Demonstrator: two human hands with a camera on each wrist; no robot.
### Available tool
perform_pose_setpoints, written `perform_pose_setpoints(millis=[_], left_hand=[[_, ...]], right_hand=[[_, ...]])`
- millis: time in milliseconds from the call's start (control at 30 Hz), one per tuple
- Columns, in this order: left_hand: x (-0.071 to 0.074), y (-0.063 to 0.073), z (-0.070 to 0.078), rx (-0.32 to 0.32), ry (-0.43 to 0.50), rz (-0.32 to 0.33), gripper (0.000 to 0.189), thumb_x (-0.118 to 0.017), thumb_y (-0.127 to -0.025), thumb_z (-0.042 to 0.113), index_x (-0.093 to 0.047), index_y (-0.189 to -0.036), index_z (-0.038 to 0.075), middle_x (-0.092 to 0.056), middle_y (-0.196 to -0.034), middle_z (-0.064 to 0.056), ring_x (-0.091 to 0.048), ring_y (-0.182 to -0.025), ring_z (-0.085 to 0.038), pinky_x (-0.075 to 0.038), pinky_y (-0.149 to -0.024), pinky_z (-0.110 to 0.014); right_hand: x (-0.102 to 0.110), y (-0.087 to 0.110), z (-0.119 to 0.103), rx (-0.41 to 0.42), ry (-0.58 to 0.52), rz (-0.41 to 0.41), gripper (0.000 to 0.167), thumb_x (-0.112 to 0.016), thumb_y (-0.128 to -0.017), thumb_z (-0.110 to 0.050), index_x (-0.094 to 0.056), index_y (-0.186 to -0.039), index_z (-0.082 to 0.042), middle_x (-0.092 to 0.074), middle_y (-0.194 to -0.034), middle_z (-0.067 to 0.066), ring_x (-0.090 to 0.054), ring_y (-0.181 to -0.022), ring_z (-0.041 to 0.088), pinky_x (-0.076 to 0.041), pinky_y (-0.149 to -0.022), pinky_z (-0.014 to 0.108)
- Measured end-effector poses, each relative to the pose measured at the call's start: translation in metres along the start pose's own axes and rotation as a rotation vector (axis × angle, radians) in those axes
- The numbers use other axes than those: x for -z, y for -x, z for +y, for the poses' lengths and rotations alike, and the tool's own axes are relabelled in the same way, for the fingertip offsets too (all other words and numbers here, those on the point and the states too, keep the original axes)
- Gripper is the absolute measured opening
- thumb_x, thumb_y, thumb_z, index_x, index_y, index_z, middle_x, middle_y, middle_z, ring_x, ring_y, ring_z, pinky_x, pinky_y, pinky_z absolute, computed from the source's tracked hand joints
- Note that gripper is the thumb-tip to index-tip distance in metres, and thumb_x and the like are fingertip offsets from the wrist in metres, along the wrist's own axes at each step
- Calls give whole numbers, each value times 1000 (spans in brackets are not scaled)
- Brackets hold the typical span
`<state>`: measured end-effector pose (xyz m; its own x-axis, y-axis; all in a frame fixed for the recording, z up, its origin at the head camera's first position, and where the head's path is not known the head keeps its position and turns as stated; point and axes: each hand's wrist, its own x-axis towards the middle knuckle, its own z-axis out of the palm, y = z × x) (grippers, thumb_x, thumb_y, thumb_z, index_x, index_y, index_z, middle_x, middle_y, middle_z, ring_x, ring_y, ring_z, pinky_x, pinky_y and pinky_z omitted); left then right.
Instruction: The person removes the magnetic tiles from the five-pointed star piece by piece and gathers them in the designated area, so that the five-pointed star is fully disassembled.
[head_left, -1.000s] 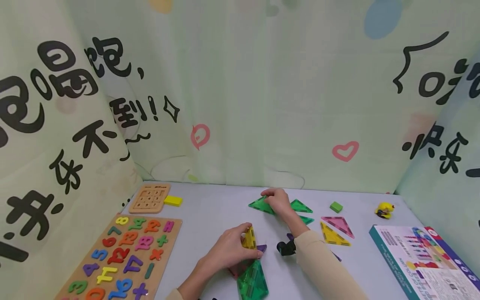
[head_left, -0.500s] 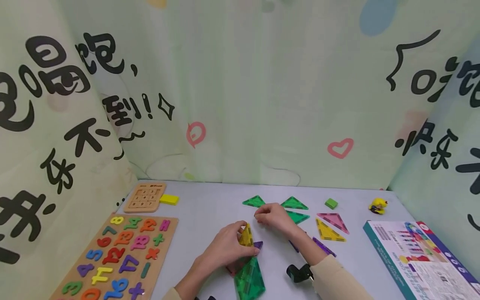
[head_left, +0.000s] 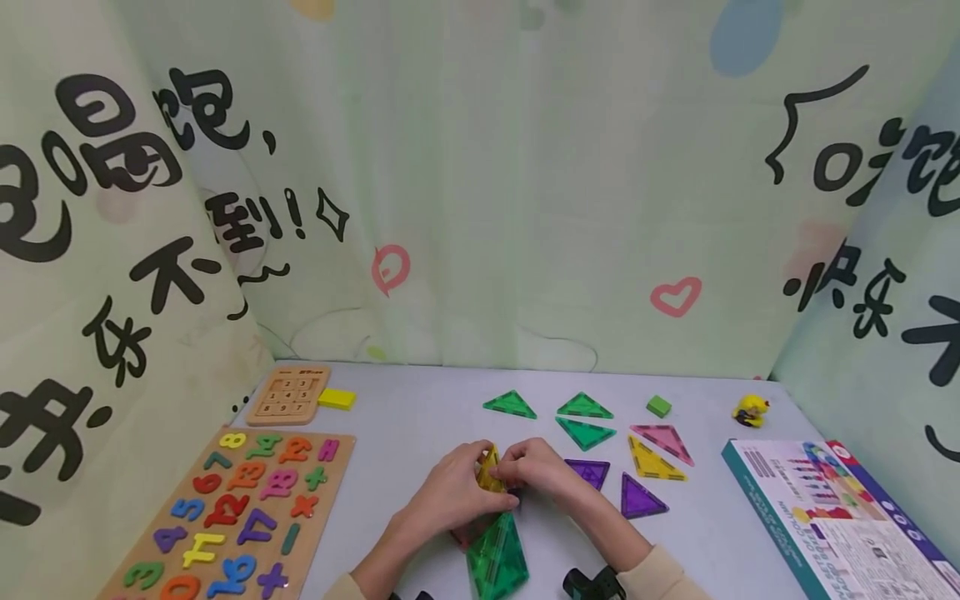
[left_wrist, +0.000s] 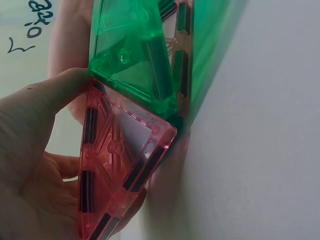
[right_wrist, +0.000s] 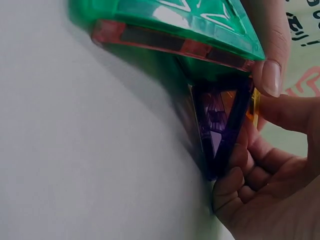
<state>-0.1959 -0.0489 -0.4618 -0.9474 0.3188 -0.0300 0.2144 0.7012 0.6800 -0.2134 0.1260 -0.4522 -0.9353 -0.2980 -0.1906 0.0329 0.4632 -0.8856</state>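
Soft, even light in the head view; dimmer wrist views, glare on green tile point(right_wrist: 175, 27), shadowed tabletop point(right_wrist: 100, 150)

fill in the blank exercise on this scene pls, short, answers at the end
Loose green triangles lying flat on the table number ____.
The block beside the small board is ____.
The box lies on the person's ____ side.
In the right wrist view, the triangle just below the green tile is ____.

Missing words: three; yellow; right; purple
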Motion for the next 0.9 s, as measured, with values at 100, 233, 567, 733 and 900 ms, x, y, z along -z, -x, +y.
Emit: perform_pose_setpoints(millis=[100,233,567,733,900], left_hand=[[-1,0,0,15,0,-8,85,-79,-74,61,-51,-140,16,-59,-134,-7,-57,-110,-21,-53,-94,-49],[0,1,1,20,12,-14,88,-79,-74,59,-46,-144,16,-59,-136,-9,-57,-112,-24,-52,-95,-51],[0,1,1,38,26,-23,90,-80,-73,54,-43,-146,18,-63,-122,-5,-57,-101,-19,-53,-83,-42],[0,0,2,75,27,-39,88,-81,-73,53,-42,-145,21,-62,-107,-1,-54,-89,-15,-49,-71,-35],[1,-1,3,99,28,-65,69,-81,-74,53,-53,-129,21,-64,-104,0,-55,-89,-15,-52,-75,-37]], right_hand=[[-1,-1,1,-30,-43,17,27,-69,-86,-22,-60,-66,-7,-47,-56,-4,-47,-60,13,-37,-57,25],[-2,-4,3,-49,-84,34,25,-67,-86,-21,-57,-65,-10,-51,-58,-3,-47,-58,13,-38,-55,24],[9,-10,6,-67,-187,52,17,-60,-89,-18,-61,-80,-4,-53,-66,-1,-47,-58,15,-39,-52,25],[24,-19,5,-47,-60,109,17,-60,-93,-12,-69,-96,3,-64,-85,6,-53,-71,18,-46,-61,27],[31,-36,0,-19,138,177,27,-56,-94,-4,-70,-115,4,-66,-121,19,-56,-97,23,-50,-80,31]])
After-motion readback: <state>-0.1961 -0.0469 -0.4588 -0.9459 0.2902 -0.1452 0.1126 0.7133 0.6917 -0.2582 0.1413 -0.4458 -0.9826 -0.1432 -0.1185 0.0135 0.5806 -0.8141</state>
